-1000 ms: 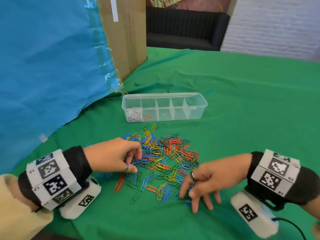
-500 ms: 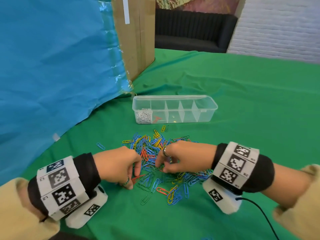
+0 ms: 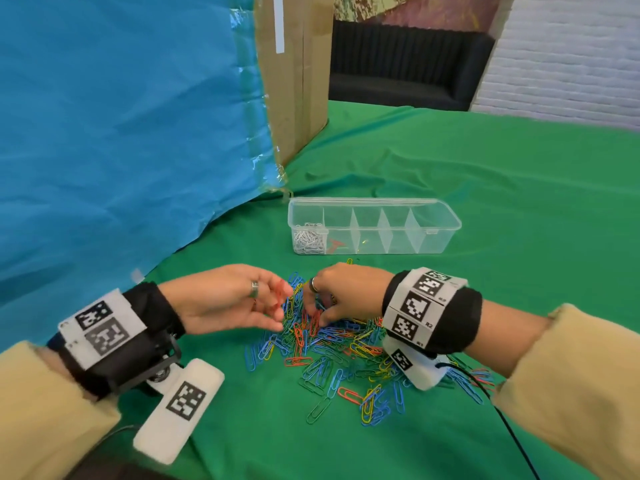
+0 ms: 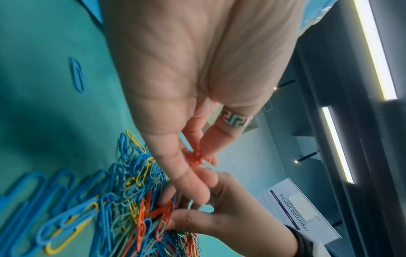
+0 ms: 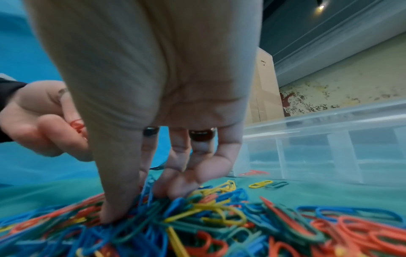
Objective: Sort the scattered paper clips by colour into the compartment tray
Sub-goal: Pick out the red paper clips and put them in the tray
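Observation:
A heap of red, blue, green and yellow paper clips (image 3: pixel 346 348) lies on the green cloth. Behind it stands the clear compartment tray (image 3: pixel 440 216), with white clips (image 3: pixel 308 239) in its leftmost cell and a red clip (image 3: pixel 336 244) in the second. My left hand (image 3: pixel 282 306) hovers at the heap's left edge, turned palm-sideways, and pinches a few red clips (image 4: pixel 195 159) between thumb and fingers. My right hand (image 3: pixel 315 315) reaches down into the heap's far side. Its thumb and fingers (image 5: pixel 175 187) close on red clips (image 4: pixel 161 213) lying in the heap.
A cardboard box (image 3: pixel 298 77) with a blue plastic sheet (image 3: pixel 121 133) rises at the left, just behind the tray. One blue clip (image 4: pixel 77 74) lies apart at the left. Green cloth (image 3: pixel 519 202) stretches to the right, and a black cable (image 3: pixel 512 434) trails from my right wrist.
My left hand has lifted off the cloth with red clips and turned palm-sideways. My right hand crossed from the heap's near right to its far middle and now digs into it.

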